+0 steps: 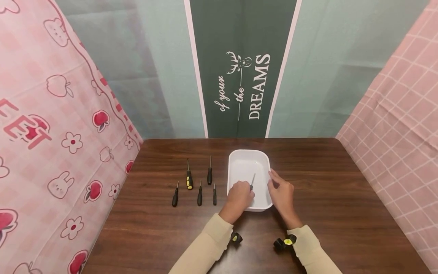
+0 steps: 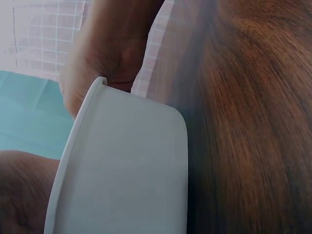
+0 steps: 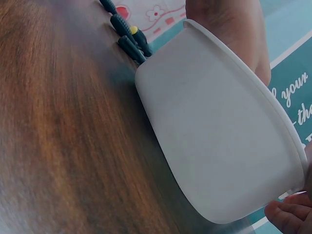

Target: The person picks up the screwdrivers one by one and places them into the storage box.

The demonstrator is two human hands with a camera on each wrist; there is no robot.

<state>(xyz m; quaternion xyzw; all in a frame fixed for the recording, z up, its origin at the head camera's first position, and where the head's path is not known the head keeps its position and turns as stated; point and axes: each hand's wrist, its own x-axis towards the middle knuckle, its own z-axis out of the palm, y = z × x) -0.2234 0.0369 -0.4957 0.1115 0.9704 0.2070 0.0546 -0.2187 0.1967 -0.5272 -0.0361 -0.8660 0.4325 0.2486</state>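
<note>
A white plastic tray (image 1: 232, 167) stands on the wooden table. My left hand (image 1: 240, 195) reaches over its left front rim and grips a screwdriver (image 1: 253, 178), whose thin metal shaft points away over the tray's inside. Most of that screwdriver's handle is hidden in the fist. On the tray's right side my right hand (image 1: 282, 192) holds the rim with its fingertips, and some fingers (image 3: 285, 214) show against the outer wall in the right wrist view. In the left wrist view the tray's front wall (image 2: 126, 161) covers much of both hands.
Left of the tray lie several screwdrivers with dark handles, shafts pointing away; one is a black and yellow screwdriver (image 1: 189, 179), and a small screwdriver (image 1: 215, 196) is nearest the tray. Cloth hangs along the back and both sides of the table (image 1: 328, 190).
</note>
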